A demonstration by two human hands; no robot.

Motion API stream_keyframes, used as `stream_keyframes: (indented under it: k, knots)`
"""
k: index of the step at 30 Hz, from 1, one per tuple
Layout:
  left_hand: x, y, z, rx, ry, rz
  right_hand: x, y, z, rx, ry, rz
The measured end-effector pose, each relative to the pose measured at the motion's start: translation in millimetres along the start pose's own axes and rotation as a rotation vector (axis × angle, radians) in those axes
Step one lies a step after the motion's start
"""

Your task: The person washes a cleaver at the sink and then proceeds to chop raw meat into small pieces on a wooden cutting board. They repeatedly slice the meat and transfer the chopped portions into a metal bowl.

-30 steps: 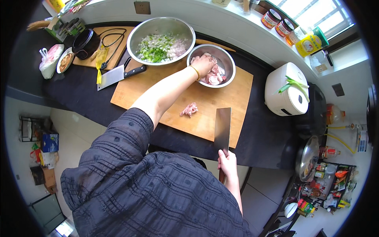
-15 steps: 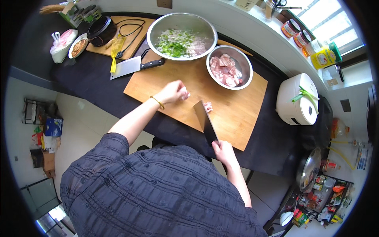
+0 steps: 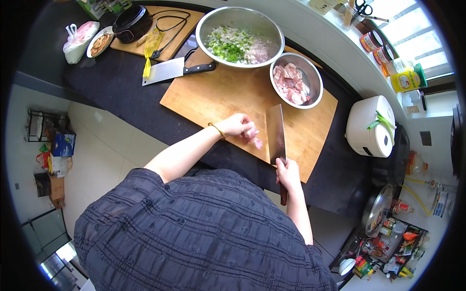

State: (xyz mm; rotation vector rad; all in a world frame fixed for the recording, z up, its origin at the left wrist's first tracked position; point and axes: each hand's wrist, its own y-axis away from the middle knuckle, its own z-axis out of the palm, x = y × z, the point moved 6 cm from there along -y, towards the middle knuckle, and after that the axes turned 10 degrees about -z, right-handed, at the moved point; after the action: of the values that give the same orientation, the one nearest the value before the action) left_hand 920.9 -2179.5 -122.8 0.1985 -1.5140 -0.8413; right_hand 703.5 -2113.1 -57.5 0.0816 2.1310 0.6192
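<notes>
The left grip (image 3: 237,124), pinching raw pink meat (image 3: 254,137), has shifted toward the near edge of the tan wooden board (image 3: 218,92) (the right grip (image 3: 289,173) clasps a broad grey-metal cleaver (image 3: 276,128)).

No lettering is legible where you work: print on the two red-labelled jars (image 3: 370,41) beside your window (image 3: 420,29), the yellow container (image 3: 402,82) with its green lid and the blue box (image 3: 63,145) at your left is too small, a cutting board (image 3: 233,92) mark too faint.
</notes>
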Motion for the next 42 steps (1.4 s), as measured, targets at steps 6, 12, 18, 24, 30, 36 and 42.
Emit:
stream_keyframes:
  k: [6, 12, 18, 24, 30, 36, 42]
  knots:
    - [36, 38, -4, 0.722, -0.775, 0.508, -3, 7, 4, 0.025, 0.025, -0.021]
    - [32, 74, 15, 0.723, -0.925, 1.017, 3, 8, 9, 0.01, 0.209, -0.108]
    - [24, 69, 21, 0.648, -0.985, 1.093, -39, 12, 8, 0.027, 0.342, -0.294]
    - [13, 64, 24, 0.7, -0.972, 1.069, -46, 2, 6, -0.051, 0.468, -0.354]
    - [13, 66, 22, 0.748, -0.878, 1.107, -47, -4, 9, -0.077, 0.55, -0.414]
    - [12, 66, 19, 0.717, -0.81, 1.139, -54, -15, 12, -0.138, 0.6, -0.457]
    - [9, 65, 16, 0.735, -0.799, 1.136, -67, -41, 31, -0.189, 0.712, -0.437]
